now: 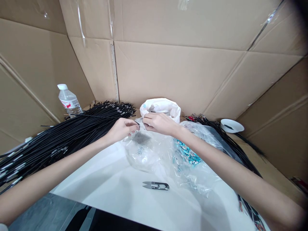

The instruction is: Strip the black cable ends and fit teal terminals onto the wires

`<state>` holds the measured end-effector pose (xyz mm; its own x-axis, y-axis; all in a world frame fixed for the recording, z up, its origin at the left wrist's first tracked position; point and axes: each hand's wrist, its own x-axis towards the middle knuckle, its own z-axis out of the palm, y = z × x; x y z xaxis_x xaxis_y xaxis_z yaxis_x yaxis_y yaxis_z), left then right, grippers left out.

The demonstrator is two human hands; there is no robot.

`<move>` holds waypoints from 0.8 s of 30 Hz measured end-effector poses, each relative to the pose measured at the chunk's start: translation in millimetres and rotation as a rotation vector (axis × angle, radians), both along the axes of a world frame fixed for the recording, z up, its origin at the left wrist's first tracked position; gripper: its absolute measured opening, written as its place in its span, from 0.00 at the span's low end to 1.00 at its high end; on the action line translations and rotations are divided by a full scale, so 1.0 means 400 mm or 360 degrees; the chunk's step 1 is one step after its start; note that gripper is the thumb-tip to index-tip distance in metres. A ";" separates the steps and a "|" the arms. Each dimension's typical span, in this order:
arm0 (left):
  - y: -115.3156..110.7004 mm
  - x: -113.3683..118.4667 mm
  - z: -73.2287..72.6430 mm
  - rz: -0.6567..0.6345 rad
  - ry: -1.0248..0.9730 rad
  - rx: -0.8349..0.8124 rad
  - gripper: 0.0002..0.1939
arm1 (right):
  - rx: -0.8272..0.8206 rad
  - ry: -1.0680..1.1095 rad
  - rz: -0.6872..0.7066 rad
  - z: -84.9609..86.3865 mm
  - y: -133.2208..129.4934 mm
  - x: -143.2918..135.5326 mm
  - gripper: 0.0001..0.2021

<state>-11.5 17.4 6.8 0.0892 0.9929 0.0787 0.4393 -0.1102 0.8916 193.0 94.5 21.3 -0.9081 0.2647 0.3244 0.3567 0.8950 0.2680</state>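
Observation:
My left hand (123, 129) pinches the end of a thin black cable (137, 123), whose fine wire ends stick out past the fingertips. Close beside it, my right hand (158, 123) has its fingers pressed together near those wire ends; whatever lies between them is hidden. Both hands are above a clear plastic bag (144, 157) and in front of a white bag (168, 104) with an open top. Thread snips (156, 185) lie on the white table surface (115, 189) nearer to me.
A large bundle of black cables (79, 128) fills the left side, with a water bottle (69, 101) behind it. At right are a plastic bag of small teal parts (187, 152), more black cables (231, 147) and a white bowl (237, 126). Cardboard walls (180, 70) enclose the table.

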 end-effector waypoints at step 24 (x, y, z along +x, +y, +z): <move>-0.007 -0.002 0.010 0.0226 -0.0674 -0.0416 0.18 | 0.0311 -0.0083 0.0029 -0.023 -0.036 0.007 0.13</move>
